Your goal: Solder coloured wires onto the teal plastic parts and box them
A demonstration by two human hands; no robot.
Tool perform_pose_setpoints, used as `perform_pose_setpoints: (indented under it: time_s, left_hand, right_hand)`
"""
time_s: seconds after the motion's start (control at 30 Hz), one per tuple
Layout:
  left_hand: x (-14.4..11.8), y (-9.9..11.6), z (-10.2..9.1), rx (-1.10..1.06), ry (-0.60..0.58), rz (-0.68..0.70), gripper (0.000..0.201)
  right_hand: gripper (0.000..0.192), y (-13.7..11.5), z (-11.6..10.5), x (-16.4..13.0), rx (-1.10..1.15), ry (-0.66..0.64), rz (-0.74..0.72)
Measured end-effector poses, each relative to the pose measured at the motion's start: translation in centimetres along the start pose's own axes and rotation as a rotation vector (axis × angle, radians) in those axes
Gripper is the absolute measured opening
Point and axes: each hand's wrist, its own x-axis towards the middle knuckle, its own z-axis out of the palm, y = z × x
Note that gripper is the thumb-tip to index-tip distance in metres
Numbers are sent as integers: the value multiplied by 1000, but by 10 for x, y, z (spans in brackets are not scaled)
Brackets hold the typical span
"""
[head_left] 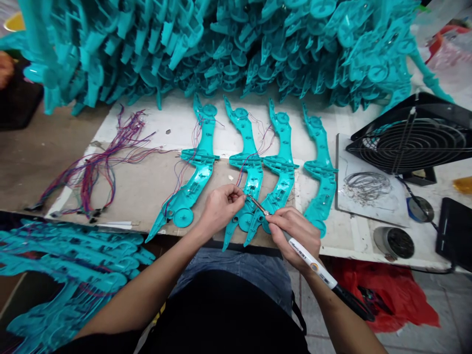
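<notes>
Soldering iron [311, 263] gripped pen-fashion in right hand [297, 235], tip at second shell [248, 189].
Wire pinched by left hand [220, 206] against the tip; 4 shells laid parallel on worktop [129, 182] for reach.

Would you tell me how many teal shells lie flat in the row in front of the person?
4: the far-left shell, the second shell under the soldering iron, the third shell, and the far-right shell. The heaps behind and lower left hold more.

Soldering iron [313, 265] tip contact and pinched wire too small.
</notes>
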Motion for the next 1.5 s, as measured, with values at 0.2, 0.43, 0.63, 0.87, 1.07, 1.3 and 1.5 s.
perform_pose_setpoints:
  time_s: [0.2, 0.43, 0.63, 0.87, 1.07, 1.3, 1.5]
  left_hand:
    - [0, 2, 0, 18, 10, -11, 9]
    - [0, 0, 0, 10, 6, -20, 10]
    - [0, 1, 1, 10, 8, -3, 9]
    - [0, -1, 1, -1, 8, -29, 8]
    - [0, 0, 2, -17, 9, -43, 9]
    - [-1, 4, 4, -16, 17, -43, 11]
    - [-1, 2, 4, 56, 12, -42, 9]
  right_hand:
    - [23, 4, -1, -1, -1, 18, -55]
    - [22, 4, -2, -2, -19, 8, -34]
    - [24, 6, 0, -2, 2, -1, -62]
    - [26, 5, -1, -2, -8, 12, -64]
    - [23, 4, -10, -3, 0, 94, 12]
    - [29, 26, -21, -9, -78, 274, 163]
    - [25, 37, -19, -10, -81, 282, 199]
